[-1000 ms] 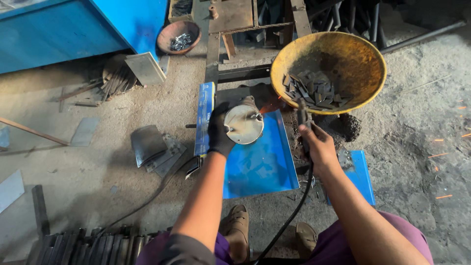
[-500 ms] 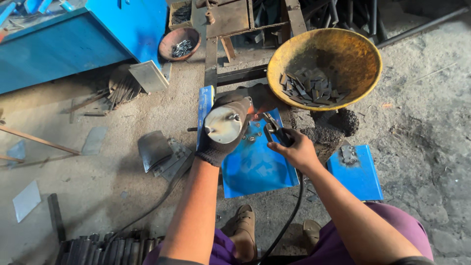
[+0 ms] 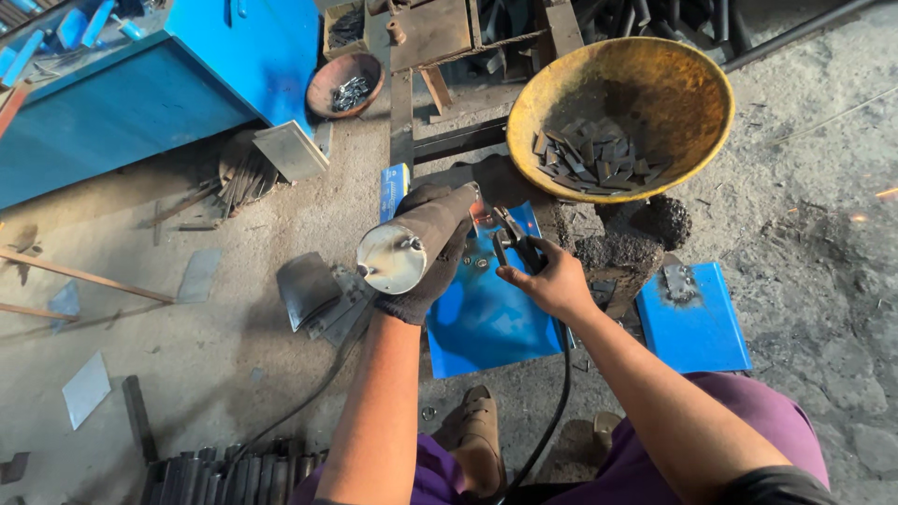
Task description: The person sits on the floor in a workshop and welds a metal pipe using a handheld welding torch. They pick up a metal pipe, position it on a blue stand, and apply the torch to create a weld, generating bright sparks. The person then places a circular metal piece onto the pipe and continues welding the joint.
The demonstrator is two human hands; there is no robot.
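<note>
Now, left hand [image 3: 423,281]: gloved, wrapped closed around a metal cylinder [image 3: 416,238], its capped end facing up toward us
Right hand [image 3: 552,279]: bare, clamped on a welding holder [image 3: 513,241], tip near the cylinder's far end
Cylinder place: above the blue plate [image 3: 486,318] on the floor
Yellow bowl [image 3: 655,84]: beyond the hands, holds dark metal pieces [image 3: 589,159]
</note>
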